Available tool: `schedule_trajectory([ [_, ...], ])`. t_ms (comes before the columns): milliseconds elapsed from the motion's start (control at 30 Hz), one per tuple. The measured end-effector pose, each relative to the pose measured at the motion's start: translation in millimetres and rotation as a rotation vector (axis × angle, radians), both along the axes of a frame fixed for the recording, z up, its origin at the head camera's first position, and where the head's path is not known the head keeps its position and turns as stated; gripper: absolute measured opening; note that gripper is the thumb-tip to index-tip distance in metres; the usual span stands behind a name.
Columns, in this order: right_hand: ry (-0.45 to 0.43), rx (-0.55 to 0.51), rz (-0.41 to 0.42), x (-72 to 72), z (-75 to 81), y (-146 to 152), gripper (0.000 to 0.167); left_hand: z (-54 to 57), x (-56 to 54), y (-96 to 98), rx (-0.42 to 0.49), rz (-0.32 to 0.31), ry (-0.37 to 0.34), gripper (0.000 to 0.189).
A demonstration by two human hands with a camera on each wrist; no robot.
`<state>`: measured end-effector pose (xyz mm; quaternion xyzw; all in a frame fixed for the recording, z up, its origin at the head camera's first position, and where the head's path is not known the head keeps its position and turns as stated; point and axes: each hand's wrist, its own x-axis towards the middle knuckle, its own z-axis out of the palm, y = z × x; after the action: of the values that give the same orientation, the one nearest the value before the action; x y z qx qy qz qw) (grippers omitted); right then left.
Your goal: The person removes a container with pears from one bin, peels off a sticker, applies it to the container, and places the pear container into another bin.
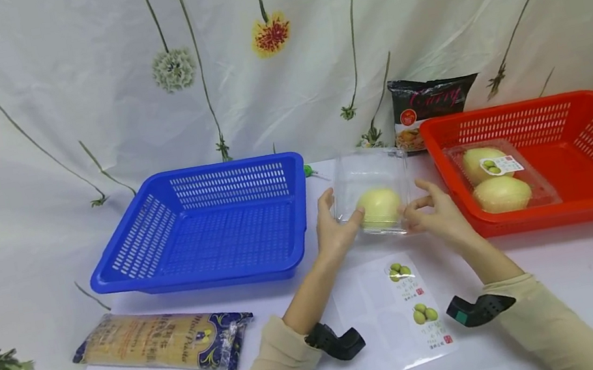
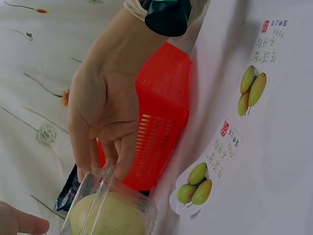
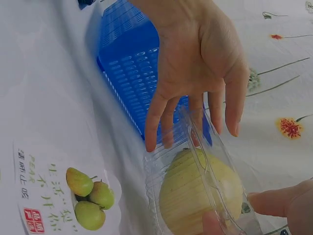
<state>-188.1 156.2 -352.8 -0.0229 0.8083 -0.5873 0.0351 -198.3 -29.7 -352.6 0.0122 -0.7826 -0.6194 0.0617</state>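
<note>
A clear plastic clamshell box [image 1: 368, 169] with a pale yellow-green pear [image 1: 380, 206] inside stands between my hands. My left hand [image 1: 334, 228] is at its left side. Seen from the right wrist, the left fingers [image 3: 168, 139] reach fairly straight down to the plastic, and the thumb stands a little off it. With thumb and fingers my right hand [image 1: 435, 213] pinches the box's right front edge; that grip also shows in the left wrist view. Whether the lid is latched I cannot tell. In front of the box lies a sheet [image 1: 378, 309] of pear stickers.
On the left is a blue basket [image 1: 295, 211]; on the right, a red basket [image 1: 574, 207] bears a labelled box [image 1: 541, 185] of two pears. A black curry packet [image 1: 427, 99] leans behind the red one. A pasta packet [image 1: 148, 343] lies at front left.
</note>
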Motion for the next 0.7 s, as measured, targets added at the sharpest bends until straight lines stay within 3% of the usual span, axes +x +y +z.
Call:
schedule_trajectory([
  [167,-0.031,0.039,0.019,0.7,-3.7,-4,0.078,-4.8,-4.1,1.8,0.088,0.068,-0.056,0.059],
  [367,-0.110,0.081,0.019,-1.7,-7.8,-6,0.087,-8.7,-6.9,-0.6,0.097,0.066,-0.044,0.055],
  [533,-0.120,0.070,0.026,2.0,-8.4,-11,0.089,-11.2,-7.6,0.0,0.051,0.078,-0.021,0.052],
  [700,-0.097,0.060,0.117,7.0,-8.7,-17,0.081,-13.3,-2.8,5.9,-0.047,0.110,-0.051,0.077],
])
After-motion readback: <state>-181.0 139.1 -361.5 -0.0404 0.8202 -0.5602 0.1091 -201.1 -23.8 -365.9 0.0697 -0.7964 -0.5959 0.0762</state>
